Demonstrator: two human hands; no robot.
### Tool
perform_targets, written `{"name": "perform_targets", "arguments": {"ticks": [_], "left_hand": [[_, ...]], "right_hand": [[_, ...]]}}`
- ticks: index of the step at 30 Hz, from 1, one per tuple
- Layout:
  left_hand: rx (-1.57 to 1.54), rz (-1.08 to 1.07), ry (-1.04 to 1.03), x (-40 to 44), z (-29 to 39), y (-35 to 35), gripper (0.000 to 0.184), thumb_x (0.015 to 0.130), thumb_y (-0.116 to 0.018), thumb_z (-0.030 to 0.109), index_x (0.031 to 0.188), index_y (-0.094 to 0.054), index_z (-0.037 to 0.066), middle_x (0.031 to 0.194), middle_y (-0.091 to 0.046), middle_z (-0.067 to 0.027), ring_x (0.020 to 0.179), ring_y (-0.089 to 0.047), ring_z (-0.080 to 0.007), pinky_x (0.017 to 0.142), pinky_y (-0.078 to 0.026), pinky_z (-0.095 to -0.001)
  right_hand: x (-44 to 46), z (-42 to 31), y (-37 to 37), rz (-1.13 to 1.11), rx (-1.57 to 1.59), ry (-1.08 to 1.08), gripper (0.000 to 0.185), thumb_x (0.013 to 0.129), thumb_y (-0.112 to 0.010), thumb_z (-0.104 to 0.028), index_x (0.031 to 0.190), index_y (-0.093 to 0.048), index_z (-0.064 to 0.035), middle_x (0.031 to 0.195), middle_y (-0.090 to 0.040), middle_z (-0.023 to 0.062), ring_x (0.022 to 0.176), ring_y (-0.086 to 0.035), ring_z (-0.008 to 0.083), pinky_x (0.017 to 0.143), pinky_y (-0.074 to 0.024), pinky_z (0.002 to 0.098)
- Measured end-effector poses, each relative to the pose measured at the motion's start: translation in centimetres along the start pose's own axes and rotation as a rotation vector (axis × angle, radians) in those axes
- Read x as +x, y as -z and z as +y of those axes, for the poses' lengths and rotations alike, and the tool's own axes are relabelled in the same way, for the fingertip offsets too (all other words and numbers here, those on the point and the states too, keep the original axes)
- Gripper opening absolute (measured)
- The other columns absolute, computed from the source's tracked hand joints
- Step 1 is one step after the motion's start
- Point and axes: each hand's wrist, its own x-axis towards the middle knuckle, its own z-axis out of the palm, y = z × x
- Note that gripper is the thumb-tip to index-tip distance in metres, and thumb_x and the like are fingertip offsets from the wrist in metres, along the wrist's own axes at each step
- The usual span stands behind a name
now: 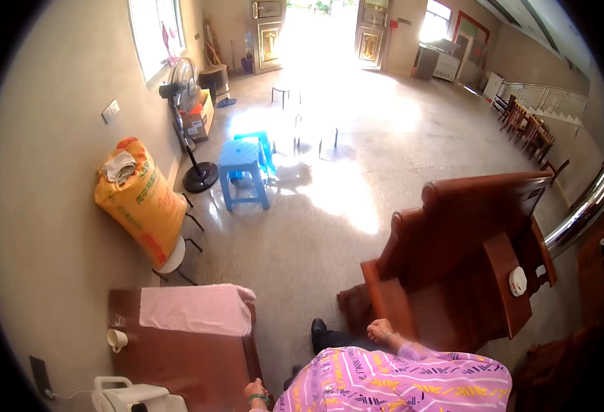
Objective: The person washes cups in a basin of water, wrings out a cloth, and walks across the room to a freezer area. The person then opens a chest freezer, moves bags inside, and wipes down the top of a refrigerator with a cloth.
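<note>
Beside brown table [185, 360], left hand [256, 393], near wooden armchair [467, 226], right hand [382, 331], fingers of both curled together

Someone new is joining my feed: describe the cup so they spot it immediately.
Start with the reddish-brown wooden table at the lower left, beside the person's left hand. Near its wall side, between the pink cloth and the bulky white appliance, sits the cup. It is small, off-white, round and open-topped, unlike the flat cloth or the much larger appliance.
</note>
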Motion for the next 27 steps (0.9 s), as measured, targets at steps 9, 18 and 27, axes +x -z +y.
{"name": "perform_targets", "arguments": {"ticks": [9, 18, 27], "left_hand": [[0.237, -0.171, -0.292, 3.0, 11.0, -10.2, 0.033, 0.076, -0.057, 0.017, 0.051, -0.041, 0.004, 0.044, -0.043, -0.0066, 0.034, -0.044, -0.0165, 0.031, -0.036, -0.0307], [0.294, 0.115, -0.498, 8.8, 20.2, -15.5, 0.042, 0.076, -0.057, 0.031, 0.054, -0.049, -0.004, 0.045, -0.046, -0.0119, 0.039, -0.041, -0.0181, 0.042, -0.034, -0.0364], [0.349, 0.086, -0.572, 18.9, 34.7, -23.3, 0.046, 0.078, -0.055, 0.034, 0.055, -0.05, -0.004, 0.051, -0.047, -0.0211, 0.045, -0.042, -0.0262, 0.05, -0.034, -0.041]], "right_hand": [[12.9, -9.7, 0.8, -0.128, 0.058, 0.282, 0.014, 0.077, -0.053, -0.014, 0.072, -0.059, -0.0024, 0.061, -0.06, 0.0056, 0.05, -0.057, 0.0132, 0.042, -0.0467, 0.0255], [15.9, -20.0, -0.7, -0.181, 0.181, 0.223, 0.015, 0.078, -0.053, -0.015, 0.079, -0.06, -0.0018, 0.063, -0.06, 0.005, 0.052, -0.057, 0.0124, 0.043, -0.0464, 0.0237], [23.3, -23.0, 2.6, 0.181, 0.373, 0.071, 0.012, 0.077, -0.052, -0.012, 0.073, -0.058, -0.0023, 0.062, -0.059, 0.0066, 0.047, -0.056, 0.0135, 0.039, -0.0459, 0.0256]]}}
